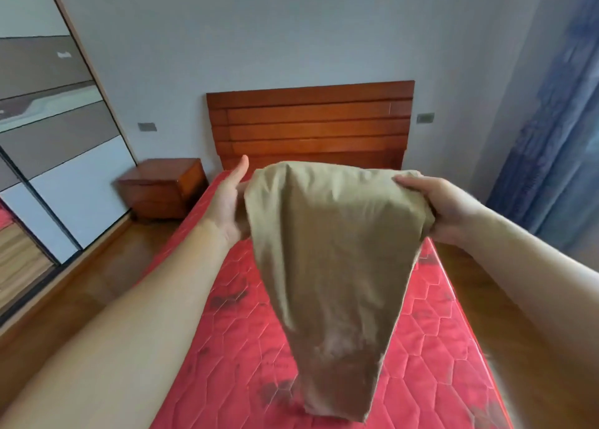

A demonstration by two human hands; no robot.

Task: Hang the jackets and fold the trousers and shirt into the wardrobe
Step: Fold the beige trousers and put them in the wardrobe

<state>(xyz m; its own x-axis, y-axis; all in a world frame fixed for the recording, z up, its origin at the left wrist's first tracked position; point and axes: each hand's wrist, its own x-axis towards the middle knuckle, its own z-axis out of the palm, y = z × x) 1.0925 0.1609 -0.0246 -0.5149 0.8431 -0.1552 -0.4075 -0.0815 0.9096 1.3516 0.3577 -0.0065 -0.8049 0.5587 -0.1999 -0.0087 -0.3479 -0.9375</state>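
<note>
Right now the khaki trousers [327, 253] hang in the air above the red mattress [431, 347], held up by both hands at their top edge. That top edge runs roughly level from side to side, parallel to the wooden headboard [309, 122] beyond it, while the long axis of the cloth drops straight down from the hands, narrowing toward the foot of the mattress, where the lower end seems to touch or nearly touch the quilted surface.

The right hand [444, 208] grips the right end of the top edge, fingers curled over a bunched wad of fabric. The left hand [227, 201] sits at the left end with its thumb pointing up and its palm against the cloth; its fingers are hidden behind the fabric, so I cannot tell whether they are curled round it or lie flat.

Both hands are about equally near the cloth, one at each end. Judging by this, the next move would be to lay the trousers flat on the mattress for folding; the wardrobe [48, 156] stands well off to the left of the mattress.
</note>
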